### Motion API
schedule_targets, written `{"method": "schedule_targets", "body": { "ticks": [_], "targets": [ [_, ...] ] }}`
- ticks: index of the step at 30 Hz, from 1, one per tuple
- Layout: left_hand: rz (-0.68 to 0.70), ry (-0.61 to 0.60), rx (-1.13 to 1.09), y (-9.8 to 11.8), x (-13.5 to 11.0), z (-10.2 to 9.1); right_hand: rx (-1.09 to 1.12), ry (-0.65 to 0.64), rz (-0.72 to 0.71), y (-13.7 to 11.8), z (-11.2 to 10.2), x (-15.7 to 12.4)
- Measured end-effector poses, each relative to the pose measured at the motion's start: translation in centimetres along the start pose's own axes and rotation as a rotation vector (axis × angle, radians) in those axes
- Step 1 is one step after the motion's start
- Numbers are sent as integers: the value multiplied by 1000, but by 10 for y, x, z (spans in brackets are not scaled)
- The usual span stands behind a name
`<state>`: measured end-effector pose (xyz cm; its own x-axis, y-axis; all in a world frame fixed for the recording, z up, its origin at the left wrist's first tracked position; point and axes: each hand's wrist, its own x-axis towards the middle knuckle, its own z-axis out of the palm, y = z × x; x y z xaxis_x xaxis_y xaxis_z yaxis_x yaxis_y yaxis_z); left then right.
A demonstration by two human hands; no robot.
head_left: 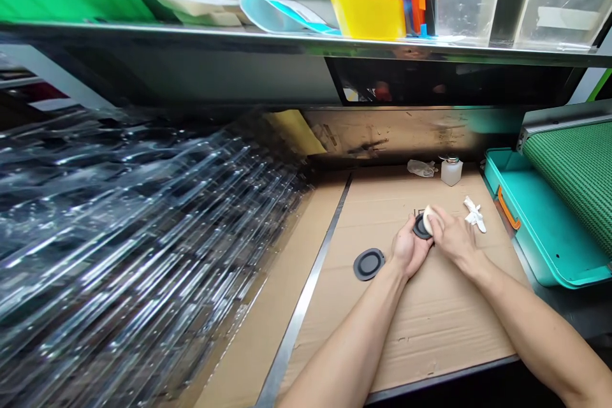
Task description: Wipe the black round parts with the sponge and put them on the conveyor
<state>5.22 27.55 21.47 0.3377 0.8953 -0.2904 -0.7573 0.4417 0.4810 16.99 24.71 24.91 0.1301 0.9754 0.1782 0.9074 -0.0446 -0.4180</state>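
My left hand [407, 248] is closed around a round black rubber disc [421, 227], held just above the cardboard-covered bench [430, 319]. My right hand [453, 237] pinches a small white pad [430, 219] and presses it against the top of that disc. A second black disc [368, 264] with a raised rim lies flat on the cardboard, just left of my left hand.
A small white bottle [451, 171] and crumpled plastic [421, 167] stand at the back. A white scrap [475, 213] lies to the right. A teal tray [540, 229] and green conveyor belt [574, 172] sit on the right. Stacked clear plastic trays [134, 248] fill the left.
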Motion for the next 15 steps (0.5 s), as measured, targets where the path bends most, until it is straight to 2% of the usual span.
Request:
{"method": "schedule_targets", "body": {
  "ticks": [2, 4, 6, 10, 13, 15],
  "targets": [
    [12, 24, -3, 0, 0, 0, -78, 12, 62, -4, 2, 0],
    [-8, 25, 2, 1, -1, 1, -100, -6, 30, -7, 5, -2],
    [-28, 18, 7, 1, -1, 2, -105, -36, 2, -9, 6, -3],
    [3, 17, 18, 0, -2, 2, -90, -33, 68, -11, 5, -2],
    [-38, -9, 43, 0, -4, 2, -47, -51, 10, -9, 5, -1],
    [-37, -5, 67, 0, -4, 2, -45, -56, 49, -8, 6, -2]
  ]
}}
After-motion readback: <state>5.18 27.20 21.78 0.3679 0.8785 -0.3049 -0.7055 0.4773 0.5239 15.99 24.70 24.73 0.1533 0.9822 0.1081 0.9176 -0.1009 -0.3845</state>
